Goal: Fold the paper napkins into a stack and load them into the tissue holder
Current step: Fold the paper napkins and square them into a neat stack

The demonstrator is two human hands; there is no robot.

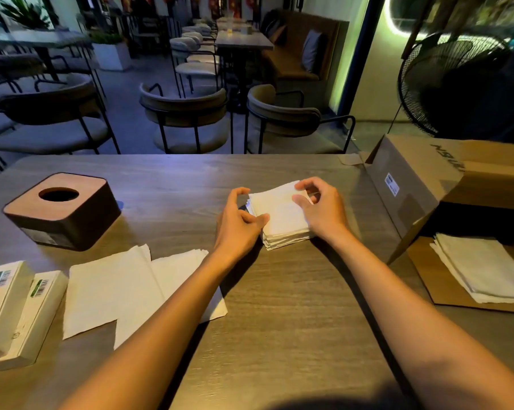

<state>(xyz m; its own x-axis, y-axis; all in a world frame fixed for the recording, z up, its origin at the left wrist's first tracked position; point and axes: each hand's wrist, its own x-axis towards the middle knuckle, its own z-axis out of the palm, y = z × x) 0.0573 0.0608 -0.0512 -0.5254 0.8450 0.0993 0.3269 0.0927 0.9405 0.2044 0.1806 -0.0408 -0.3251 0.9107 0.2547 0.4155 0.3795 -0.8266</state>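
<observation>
Head view: napkin stack [280, 216] between hands [282, 214]

Cardboard box [412, 184], to the right of the right hand [323, 208], bore dark printed lettering on its upper face, seen upside down and not legible; a white label [392, 184] on its side carried print too small to read. Two napkin packs [16, 309], to the lower left of the left hand [238, 223], showed barcode stickers [39, 288] with green marks, digits unreadable.

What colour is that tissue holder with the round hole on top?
The tissue holder has dark brown sides and a lighter brown wooden top, seen in the head view.
</observation>
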